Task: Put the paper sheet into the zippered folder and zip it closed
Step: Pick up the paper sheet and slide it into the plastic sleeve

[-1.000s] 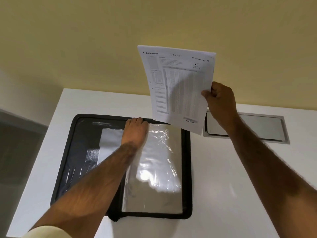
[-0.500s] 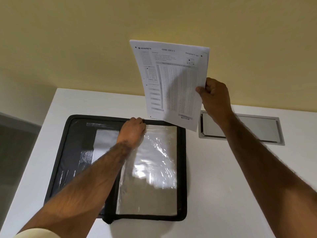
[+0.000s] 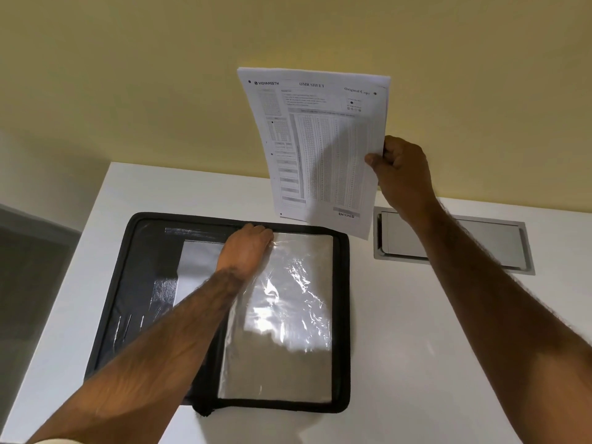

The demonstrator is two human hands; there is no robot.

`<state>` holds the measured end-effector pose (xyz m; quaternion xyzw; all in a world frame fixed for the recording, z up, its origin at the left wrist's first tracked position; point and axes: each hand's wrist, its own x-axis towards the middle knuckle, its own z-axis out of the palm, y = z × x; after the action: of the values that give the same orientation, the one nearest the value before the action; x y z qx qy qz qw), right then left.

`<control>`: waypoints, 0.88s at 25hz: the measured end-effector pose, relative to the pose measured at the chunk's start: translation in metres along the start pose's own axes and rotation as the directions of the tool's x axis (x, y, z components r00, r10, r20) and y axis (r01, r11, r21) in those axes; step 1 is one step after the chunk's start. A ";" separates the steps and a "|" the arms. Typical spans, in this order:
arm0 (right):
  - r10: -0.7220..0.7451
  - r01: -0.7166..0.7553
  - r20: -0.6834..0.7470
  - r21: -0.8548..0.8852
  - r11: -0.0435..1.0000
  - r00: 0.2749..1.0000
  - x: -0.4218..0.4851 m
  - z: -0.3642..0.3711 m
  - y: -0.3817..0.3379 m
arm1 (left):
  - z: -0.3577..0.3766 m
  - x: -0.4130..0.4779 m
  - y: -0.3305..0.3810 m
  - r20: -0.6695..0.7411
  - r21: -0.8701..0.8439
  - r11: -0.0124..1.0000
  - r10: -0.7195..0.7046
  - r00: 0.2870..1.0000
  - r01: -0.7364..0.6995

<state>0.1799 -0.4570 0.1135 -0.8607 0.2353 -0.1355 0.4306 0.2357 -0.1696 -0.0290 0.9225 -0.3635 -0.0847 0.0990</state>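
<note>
A black zippered folder (image 3: 341, 315) lies open and flat on the white table. Its right half carries clear plastic sleeves (image 3: 288, 315) that shine under the light. My left hand (image 3: 248, 248) rests at the folder's top edge, its fingers pinching the upper left corner of the top sleeve. My right hand (image 3: 400, 168) holds a printed paper sheet (image 3: 317, 145) upright by its right edge. The sheet hangs in the air above the folder's far right corner, its lower edge just over the rim.
A grey metal flap (image 3: 455, 241) is set flush into the white table (image 3: 416, 347) right of the folder. A yellow wall rises behind the table. The table's left edge drops to a dark floor (image 3: 28, 283).
The sheet in my right hand has drifted slightly left and up relative to the folder. My left hand stays at the top of the sleeve, fingers curled tighter on it.
</note>
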 end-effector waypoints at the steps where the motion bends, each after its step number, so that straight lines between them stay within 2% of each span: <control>1: -0.005 0.005 0.020 -0.004 1.000 1.000 0.003 0.000 -0.002 | 0.000 -0.003 0.002 -0.005 -0.020 1.000 -0.016 1.000 0.016; 5: 0.000 0.002 0.161 -0.014 1.000 0.987 0.021 0.006 -0.015 | -0.002 -0.015 0.009 -0.003 -0.132 0.987 -0.088 0.996 0.086; 10: -0.055 0.131 0.324 -0.215 0.968 0.944 0.039 0.018 -0.032 | -0.005 -0.014 0.009 0.023 -0.156 0.982 -0.103 0.994 0.105; 17: -0.065 0.189 0.389 -0.291 0.938 0.919 0.043 0.041 -0.036 | -0.011 -0.016 0.008 0.032 -0.164 0.980 -0.114 0.993 0.117; 22: -0.005 0.109 0.419 -0.226 0.968 0.908 0.044 0.063 -0.034 | -0.011 -0.014 0.014 0.136 -0.165 0.983 -0.062 0.989 0.085</control>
<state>0.2544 -0.4192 0.1048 -0.9227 0.1278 0.0679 0.3573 0.2189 -0.1682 -0.0137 0.9159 -0.3262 -0.1791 0.1503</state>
